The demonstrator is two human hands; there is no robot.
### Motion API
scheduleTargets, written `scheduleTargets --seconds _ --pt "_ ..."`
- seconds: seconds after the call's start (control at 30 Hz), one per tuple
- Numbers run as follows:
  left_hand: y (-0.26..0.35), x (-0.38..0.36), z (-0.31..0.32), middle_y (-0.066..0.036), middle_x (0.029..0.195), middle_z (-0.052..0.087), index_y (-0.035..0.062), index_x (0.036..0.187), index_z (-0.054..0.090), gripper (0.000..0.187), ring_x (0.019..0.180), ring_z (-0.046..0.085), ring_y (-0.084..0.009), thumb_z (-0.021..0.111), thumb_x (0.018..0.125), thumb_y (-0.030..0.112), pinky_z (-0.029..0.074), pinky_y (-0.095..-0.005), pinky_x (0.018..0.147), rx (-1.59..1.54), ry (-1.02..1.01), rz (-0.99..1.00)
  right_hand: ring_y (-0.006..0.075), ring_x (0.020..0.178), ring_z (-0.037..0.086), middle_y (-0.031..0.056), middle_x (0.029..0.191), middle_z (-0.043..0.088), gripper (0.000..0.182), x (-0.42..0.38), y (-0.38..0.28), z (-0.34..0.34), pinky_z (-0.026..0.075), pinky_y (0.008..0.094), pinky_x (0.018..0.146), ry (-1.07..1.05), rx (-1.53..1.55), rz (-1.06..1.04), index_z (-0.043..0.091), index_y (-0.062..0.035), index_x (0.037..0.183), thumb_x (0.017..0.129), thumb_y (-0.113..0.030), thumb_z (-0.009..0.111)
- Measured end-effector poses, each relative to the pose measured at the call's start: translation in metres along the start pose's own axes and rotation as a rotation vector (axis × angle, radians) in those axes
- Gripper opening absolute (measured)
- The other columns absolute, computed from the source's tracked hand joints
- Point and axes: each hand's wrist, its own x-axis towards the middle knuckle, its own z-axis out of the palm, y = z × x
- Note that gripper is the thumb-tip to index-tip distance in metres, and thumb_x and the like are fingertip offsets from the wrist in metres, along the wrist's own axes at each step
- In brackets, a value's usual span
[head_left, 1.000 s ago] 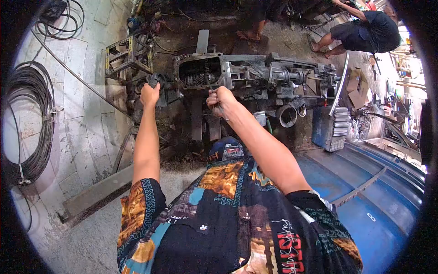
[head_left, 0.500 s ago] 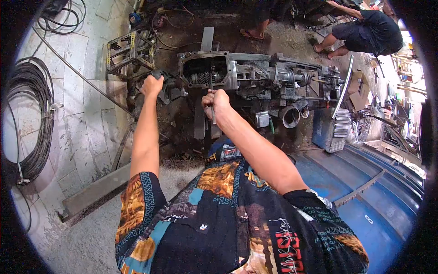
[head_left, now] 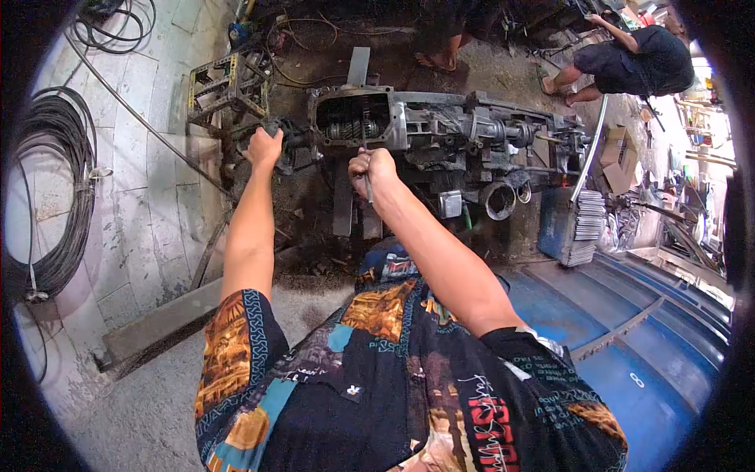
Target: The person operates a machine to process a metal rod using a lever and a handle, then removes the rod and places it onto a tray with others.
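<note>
A greasy gearbox housing lies in front of me, its upper side open on toothed gears. My right hand is closed around a thin metal bar at the near edge of the opening. The bar's upper end reaches in toward the gears; its exact contact point is too small to tell. Left of the housing, my left hand is wrapped over a dark metal part at the end of the shaft. My fingers hide most of that part.
A yellow-edged metal stand is beyond my left hand. Coiled black cable lies at far left. A blue metal panel and a finned block are at right. Another person bends over at upper right, beyond a cardboard box.
The bar and my right hand have shifted slightly, with less bar showing below the fist. My left hand stays on the dark part. The view has tilted slightly.
</note>
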Motion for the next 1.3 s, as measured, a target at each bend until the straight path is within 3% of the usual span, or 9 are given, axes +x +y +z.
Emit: scheduleTargets --seconds 0.17,0.3,0.37,0.43,0.5,0.87,0.93,1.13,1.3 --pt "0.006 -0.012 -0.018 -0.019 0.125 0.060 0.0008 0.121 0.055 0.065 0.116 0.057 -0.0390 0.059 0.087 0.056 0.036 -0.0604 0.101 -0.001 -0.021 -0.003 0.0113 0.043 0.024 -0.0021 0.055 0.030 0.010 0.000 -0.026 -0.013 0.021 0.0270 0.039 -0.020 -0.103 0.151 0.046 -0.0046 0.090 0.092 -0.009 0.037" --pt "0.001 -0.040 -0.014 -0.019 0.116 0.061 -0.0004 0.121 0.054 0.068 0.109 0.058 -0.0376 0.059 0.087 0.059 0.038 -0.0594 0.094 -0.150 0.225 0.035 0.0093 0.044 0.029 -0.0029 0.060 0.038 0.021 -0.086 -0.082 -0.017 0.023 0.0283 0.039 -0.063 -0.976 -0.050 0.058 -0.0012 0.097 0.098 -0.019 0.046" --pt "-0.006 -0.071 0.004 -0.018 0.114 0.060 -0.0005 0.120 0.054 0.064 0.107 0.057 -0.0367 0.057 0.090 0.056 0.037 -0.0572 0.094 -0.082 0.523 -0.003 0.0158 0.051 0.054 0.0053 0.059 0.053 0.030 -0.097 -0.123 -0.054 0.043 0.0345 0.044 0.117 -1.533 -0.330 0.069 0.0010 0.103 0.092 -0.022 0.053" --pt "-0.001 -0.119 0.014 -0.018 0.115 0.059 -0.0005 0.120 0.053 0.062 0.108 0.056 -0.0354 0.057 0.091 0.054 0.035 -0.0532 0.095 -0.082 0.673 0.026 0.0390 0.088 0.068 0.0275 0.086 0.068 0.033 -0.129 -0.140 -0.066 0.053 0.0445 0.080 0.336 -1.868 -0.646 0.069 0.0038 0.101 0.090 -0.022 0.052" --pt "-0.002 -0.153 0.043 -0.017 0.114 0.059 -0.0007 0.121 0.052 0.062 0.106 0.057 -0.0349 0.059 0.090 0.053 0.034 -0.0505 0.096 -0.125 0.605 0.123 0.0452 0.098 0.063 0.0312 0.093 0.065 0.032 -0.133 -0.157 -0.081 0.048 0.0458 0.092 0.417 -1.878 -0.663 0.070 0.0035 0.100 0.088 -0.020 0.052" --pt "0.015 -0.185 0.166 -0.020 0.134 0.045 -0.0019 0.135 0.040 0.071 0.126 0.043 -0.0357 0.054 0.093 0.053 0.028 -0.0547 0.108 -0.061 0.023 0.176 0.0454 0.090 0.065 0.0350 0.090 0.063 0.033 -0.108 -0.177 -0.110 0.051 0.0482 0.087 0.549 -1.810 -0.641 0.069 0.0068 0.096 0.086 -0.019 0.051" --pt "0.024 -0.187 0.166 -0.020 0.139 0.041 -0.0012 0.140 0.035 0.075 0.130 0.040 -0.0370 0.053 0.093 0.054 0.027 -0.0554 0.109 -0.038 -0.033 0.147 0.0286 0.050 0.065 0.0218 0.069 0.067 0.031 -0.100 -0.184 -0.123 0.053 0.0390 0.054 0.558 -1.904 -0.688 0.070 0.0032 0.099 0.088 -0.021 0.054" --pt "0.034 -0.184 0.184 -0.017 0.161 -0.001 0.0108 0.154 -0.009 0.094 0.147 0.004 -0.0367 0.038 0.093 0.065 0.010 -0.0639 0.113 0.109 -0.396 0.073 0.0152 0.043 0.047 0.0050 0.057 0.052 0.024 -0.088 -0.199 -0.100 0.039 0.0329 0.041 0.478 -1.651 -0.444 0.066 0.0026 0.084 0.089 -0.014 0.050" --pt "0.032 -0.171 0.201 -0.016 0.161 -0.003 0.0112 0.153 -0.011 0.095 0.148 0.000 -0.0359 0.039 0.093 0.064 0.007 -0.0623 0.115 0.187 -0.401 0.063 0.0175 0.040 0.042 0.0082 0.056 0.050 0.019 -0.085 -0.212 -0.067 0.032 0.0342 0.037 0.314 -1.242 -0.262 0.055 0.0015 0.066 0.083 -0.006 0.051"
